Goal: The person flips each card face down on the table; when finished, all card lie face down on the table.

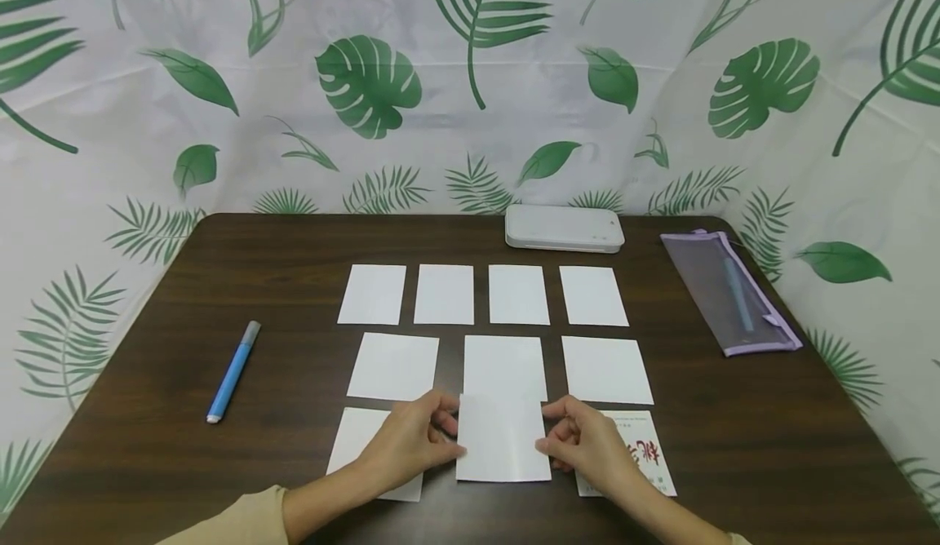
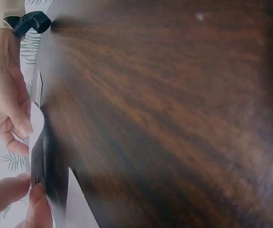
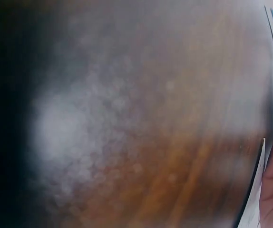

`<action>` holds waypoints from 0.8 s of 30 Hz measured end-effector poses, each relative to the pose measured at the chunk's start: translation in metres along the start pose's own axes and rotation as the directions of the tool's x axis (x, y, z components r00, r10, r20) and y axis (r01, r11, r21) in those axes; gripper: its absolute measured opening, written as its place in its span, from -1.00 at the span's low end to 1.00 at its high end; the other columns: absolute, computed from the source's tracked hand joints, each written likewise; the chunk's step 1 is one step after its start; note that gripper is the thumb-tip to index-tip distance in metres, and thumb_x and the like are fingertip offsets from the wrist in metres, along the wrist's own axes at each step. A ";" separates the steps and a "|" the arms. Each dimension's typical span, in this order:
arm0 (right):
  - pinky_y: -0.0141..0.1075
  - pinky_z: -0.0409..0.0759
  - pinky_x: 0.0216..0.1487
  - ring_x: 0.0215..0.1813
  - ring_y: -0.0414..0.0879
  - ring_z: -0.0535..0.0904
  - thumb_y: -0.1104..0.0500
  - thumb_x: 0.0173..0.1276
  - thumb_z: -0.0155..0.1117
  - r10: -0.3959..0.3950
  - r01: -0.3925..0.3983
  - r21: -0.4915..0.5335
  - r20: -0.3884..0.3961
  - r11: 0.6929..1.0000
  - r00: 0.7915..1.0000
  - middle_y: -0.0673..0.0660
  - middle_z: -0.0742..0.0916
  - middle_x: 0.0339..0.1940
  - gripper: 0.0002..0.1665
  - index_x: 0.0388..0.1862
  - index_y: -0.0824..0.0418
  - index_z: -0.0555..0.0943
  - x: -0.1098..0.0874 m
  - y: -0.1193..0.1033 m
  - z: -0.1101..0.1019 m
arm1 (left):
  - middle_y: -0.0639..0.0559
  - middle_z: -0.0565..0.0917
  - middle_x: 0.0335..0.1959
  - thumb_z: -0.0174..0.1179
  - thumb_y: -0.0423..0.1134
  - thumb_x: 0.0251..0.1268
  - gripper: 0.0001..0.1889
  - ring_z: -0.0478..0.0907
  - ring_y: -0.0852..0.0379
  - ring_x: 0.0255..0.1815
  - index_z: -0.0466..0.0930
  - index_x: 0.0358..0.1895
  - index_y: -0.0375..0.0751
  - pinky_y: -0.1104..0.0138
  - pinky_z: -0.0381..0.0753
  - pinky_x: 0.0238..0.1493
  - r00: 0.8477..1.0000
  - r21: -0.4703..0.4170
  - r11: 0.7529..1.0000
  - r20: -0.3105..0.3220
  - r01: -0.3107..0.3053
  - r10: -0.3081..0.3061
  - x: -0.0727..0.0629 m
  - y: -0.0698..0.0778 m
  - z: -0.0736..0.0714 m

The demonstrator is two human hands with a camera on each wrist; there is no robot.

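Both hands hold one white card (image 1: 503, 439) by its opposite side edges, low over the near middle of the table. My left hand (image 1: 413, 437) pinches its left edge between thumb and fingers; in the left wrist view the card bends between the two hands. On its right edge, my right hand (image 1: 587, 439) pinches it the same way. The card's far edge overlaps a white card (image 1: 505, 361) in the middle row. Beneath the left hand lies a blank card (image 1: 356, 435), partly covered. Under the right hand is a card with red characters (image 1: 646, 451), partly covered.
Several blank cards lie in rows beyond the hands, such as the far-left card (image 1: 372, 294). A blue marker (image 1: 233, 372) lies at the left. A white case (image 1: 564, 228) sits at the back edge. A purple mesh pouch (image 1: 723, 292) lies at the right.
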State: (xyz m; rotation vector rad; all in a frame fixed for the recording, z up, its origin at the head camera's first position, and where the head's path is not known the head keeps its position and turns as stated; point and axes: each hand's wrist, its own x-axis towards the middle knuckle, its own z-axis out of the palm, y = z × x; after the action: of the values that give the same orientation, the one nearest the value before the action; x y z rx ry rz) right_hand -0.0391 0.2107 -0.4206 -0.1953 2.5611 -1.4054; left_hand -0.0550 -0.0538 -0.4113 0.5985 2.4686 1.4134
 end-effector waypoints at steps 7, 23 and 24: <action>-0.44 0.45 -0.57 -0.63 -0.38 0.43 0.24 0.03 0.47 -0.063 0.063 -0.125 -0.001 0.990 0.998 -0.09 0.64 -0.64 -0.62 -0.20 0.29 0.53 -0.003 -0.001 0.002 | 0.11 0.60 -0.49 0.43 -0.39 -0.11 -0.61 0.52 0.41 -0.53 0.47 -0.17 -0.31 0.51 0.54 -0.44 0.999 0.074 0.997 0.027 -0.028 0.026 -0.001 0.002 -0.004; -0.47 0.38 -0.57 -0.61 -0.43 0.37 0.25 -0.04 0.51 -0.146 0.142 -0.241 0.002 0.960 0.989 -0.16 0.59 -0.65 -0.58 -0.27 0.21 0.45 -0.003 -0.004 0.003 | 0.24 0.50 -0.64 0.46 -0.29 -0.11 -0.60 0.31 0.42 -0.63 0.46 -0.22 -0.28 0.48 0.39 -0.52 0.994 0.315 0.945 0.085 -0.090 0.067 0.002 0.000 -0.005; -0.47 0.38 -0.57 -0.61 -0.42 0.36 0.27 -0.04 0.51 -0.144 0.139 -0.250 -0.002 0.958 0.990 -0.16 0.57 -0.65 -0.58 -0.28 0.21 0.45 -0.003 -0.005 0.003 | 0.24 0.50 -0.64 0.46 -0.29 -0.11 -0.60 0.31 0.42 -0.63 0.45 -0.22 -0.27 0.48 0.39 -0.51 0.994 0.324 0.942 0.087 -0.090 0.065 0.003 0.001 -0.006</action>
State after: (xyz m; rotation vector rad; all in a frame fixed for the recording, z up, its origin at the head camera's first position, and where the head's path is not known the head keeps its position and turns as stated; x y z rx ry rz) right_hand -0.0356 0.2059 -0.4180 -0.4146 2.7850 -1.1276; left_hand -0.0597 -0.0566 -0.4078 0.8068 2.6639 0.9859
